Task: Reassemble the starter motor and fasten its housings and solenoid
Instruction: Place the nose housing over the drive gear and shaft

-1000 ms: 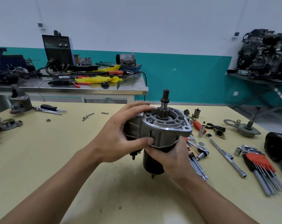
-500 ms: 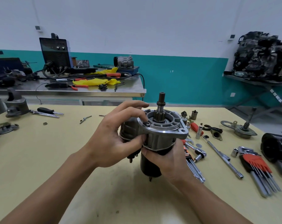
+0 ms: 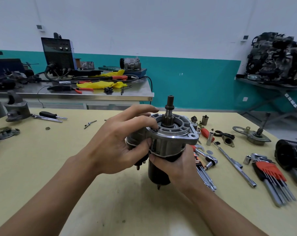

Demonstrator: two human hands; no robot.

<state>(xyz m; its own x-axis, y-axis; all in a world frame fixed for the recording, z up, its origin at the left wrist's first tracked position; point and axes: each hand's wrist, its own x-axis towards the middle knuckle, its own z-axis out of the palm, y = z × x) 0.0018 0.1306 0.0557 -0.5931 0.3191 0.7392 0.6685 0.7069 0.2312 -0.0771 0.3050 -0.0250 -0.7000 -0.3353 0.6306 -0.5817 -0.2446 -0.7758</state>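
Curled in tighter than before, the left hand (image 3: 117, 147) pinches the upright starter motor (image 3: 171, 140) at its flange while the right hand (image 3: 178, 166) grips its black body just below.

no legible text or numbers, label on hex key holder (image 3: 197, 161) too blurred to read

White wall (image 3: 144, 23) over teal band (image 3: 195, 79); steel bench (image 3: 76, 96) behind yellow table (image 3: 42, 167).

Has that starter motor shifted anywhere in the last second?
No. The starter motor stays as close to the ratchet lying right of it, held upright by the left hand and right hand.
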